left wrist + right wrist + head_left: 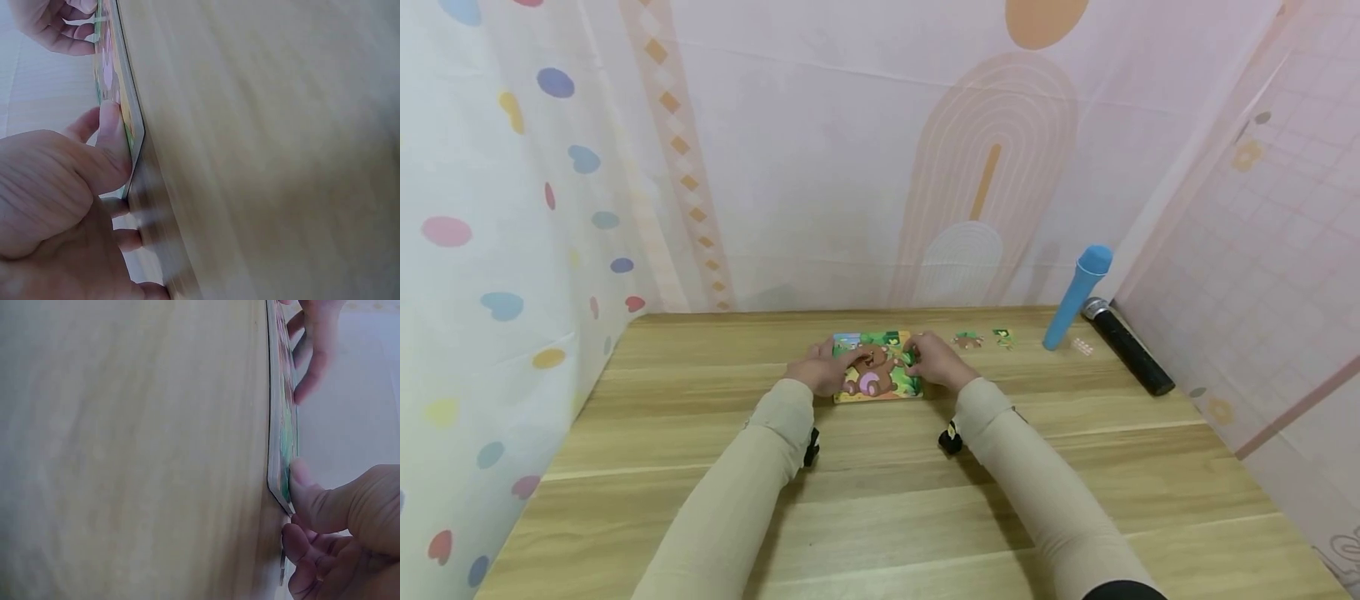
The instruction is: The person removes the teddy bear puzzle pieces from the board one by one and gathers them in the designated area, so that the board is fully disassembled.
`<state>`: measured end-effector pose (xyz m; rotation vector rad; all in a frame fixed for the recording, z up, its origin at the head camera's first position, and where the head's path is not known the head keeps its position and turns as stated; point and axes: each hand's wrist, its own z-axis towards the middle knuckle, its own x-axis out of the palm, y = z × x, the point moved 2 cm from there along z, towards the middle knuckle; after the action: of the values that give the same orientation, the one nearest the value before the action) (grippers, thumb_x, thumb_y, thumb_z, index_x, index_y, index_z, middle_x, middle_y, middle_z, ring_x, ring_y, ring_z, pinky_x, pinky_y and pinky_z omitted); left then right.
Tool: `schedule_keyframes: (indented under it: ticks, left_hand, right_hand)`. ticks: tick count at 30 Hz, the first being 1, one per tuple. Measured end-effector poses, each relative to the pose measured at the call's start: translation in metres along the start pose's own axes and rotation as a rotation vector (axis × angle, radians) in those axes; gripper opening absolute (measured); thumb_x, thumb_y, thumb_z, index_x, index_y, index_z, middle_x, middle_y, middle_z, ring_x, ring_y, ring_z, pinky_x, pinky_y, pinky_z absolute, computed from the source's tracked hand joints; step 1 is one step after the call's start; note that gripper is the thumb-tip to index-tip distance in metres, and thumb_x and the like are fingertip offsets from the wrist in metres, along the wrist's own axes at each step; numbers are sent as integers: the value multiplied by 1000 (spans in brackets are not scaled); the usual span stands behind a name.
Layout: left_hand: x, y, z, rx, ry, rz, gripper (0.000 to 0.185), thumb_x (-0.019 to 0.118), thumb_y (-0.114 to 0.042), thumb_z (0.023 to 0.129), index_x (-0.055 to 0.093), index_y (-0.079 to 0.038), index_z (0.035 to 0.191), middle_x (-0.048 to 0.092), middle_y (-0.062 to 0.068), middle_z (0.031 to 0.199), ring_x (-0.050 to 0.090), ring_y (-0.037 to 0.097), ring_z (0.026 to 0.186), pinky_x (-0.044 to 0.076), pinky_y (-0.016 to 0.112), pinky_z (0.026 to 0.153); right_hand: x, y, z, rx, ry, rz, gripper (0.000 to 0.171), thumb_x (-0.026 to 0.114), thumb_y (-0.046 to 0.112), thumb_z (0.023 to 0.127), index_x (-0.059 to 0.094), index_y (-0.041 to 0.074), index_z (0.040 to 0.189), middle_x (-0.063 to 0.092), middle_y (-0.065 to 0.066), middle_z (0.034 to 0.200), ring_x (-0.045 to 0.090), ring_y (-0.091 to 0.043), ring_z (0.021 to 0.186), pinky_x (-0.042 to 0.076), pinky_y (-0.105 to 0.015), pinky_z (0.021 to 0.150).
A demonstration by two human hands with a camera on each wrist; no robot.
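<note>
A jigsaw puzzle [883,385] of a brown bear on a green and yellow ground lies flat on the wooden table. At its left side is my left hand [820,368]; the thumb [111,128] rests on the puzzle's face while other fingers spread past the edge, touching the table. My right hand [942,360] holds the puzzle's right edge, its thumb [306,487] on top near the corner and fingers curled beside it. A thin flat edge [282,569] shows under those fingers; what it belongs to is hidden. Loose puzzle pieces [968,340] lie right of the puzzle.
More loose pieces [1003,337] lie farther right. A blue toy microphone [1070,307] and a black microphone [1131,352] lie at the table's right, with a small pale patterned item [1082,347] between them. Printed curtains [820,167] border the table's back and sides.
</note>
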<state>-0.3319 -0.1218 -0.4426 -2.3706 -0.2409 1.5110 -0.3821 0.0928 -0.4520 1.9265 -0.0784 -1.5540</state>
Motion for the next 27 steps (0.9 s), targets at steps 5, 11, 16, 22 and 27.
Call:
schedule_keyframes:
  ticks: [5, 11, 16, 22, 27]
  left_hand:
    - [0, 0, -2, -7, -4, -56, 77, 57, -39, 104, 9, -42, 163, -5, 17, 170, 0, 41, 155, 10, 74, 114]
    - [0, 0, -4, -10, -6, -79, 77, 58, -36, 104, 9, -40, 164, -6, 16, 170, -2, 39, 155, 5, 73, 116]
    - [1, 1, 0, 3, 3, -41, 75, 57, -32, 104, 11, -45, 162, -9, 16, 170, -3, 42, 154, 8, 76, 113]
    - [2, 2, 3, 1, 11, -19, 75, 57, -34, 104, 11, -48, 161, -10, 15, 170, -3, 42, 154, 12, 76, 112]
    - [3, 2, 3, -5, 17, -3, 75, 57, -36, 104, 9, -48, 162, -11, 15, 170, -4, 42, 154, 13, 76, 113]
  right_hand:
    - [-1, 2, 1, 22, 13, 18, 39, 76, 5, 91, 62, -2, 127, 53, -17, 121, 54, -25, 103, 50, -40, 93]
    - [-1, 3, 4, 43, 44, 17, 36, 75, 5, 92, 59, 1, 124, 51, -16, 125, 52, -25, 105, 49, -39, 93]
    - [-2, 5, 6, 32, 41, 40, 34, 76, 2, 90, 55, 2, 117, 53, -16, 124, 51, -26, 110, 48, -40, 96]
    - [-3, 7, 6, 29, 44, 80, 34, 74, 0, 90, 54, 0, 117, 55, -14, 113, 53, -26, 103, 48, -40, 93]
    - [-3, 8, 5, -1, 32, 75, 33, 74, -2, 91, 57, -2, 119, 56, -13, 109, 54, -24, 97, 49, -38, 89]
